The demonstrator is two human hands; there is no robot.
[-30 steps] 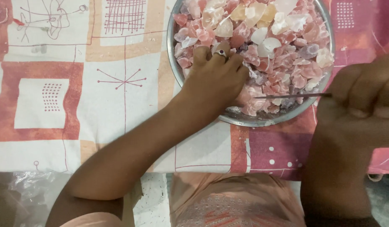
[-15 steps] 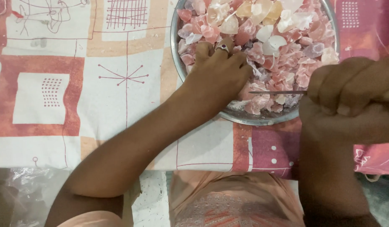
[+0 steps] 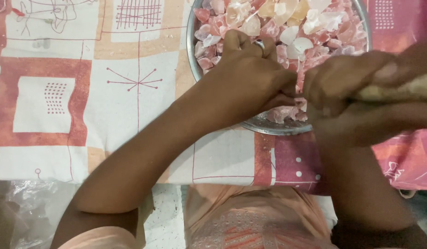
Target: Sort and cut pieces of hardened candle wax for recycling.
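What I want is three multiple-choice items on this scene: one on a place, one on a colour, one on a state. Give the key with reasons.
1. Where is the left hand?
A. On the pieces in the metal bowl
B. Flat on the tablecloth, left of the bowl
C. In the lap

2. What colour are the pieces in the bowl?
A. Green
B. Pink and white
C. Black

3. How is the right hand?
A. Open and flat
B. Closed around a pale handle-like thing
C. Out of view

Key:
1 A: its fingers lie among the pieces, inside the rim.
2 B: the heap is pink chunks mixed with whitish ones.
3 B: its fingers wrap around the pale thing, at the bowl's near right edge.
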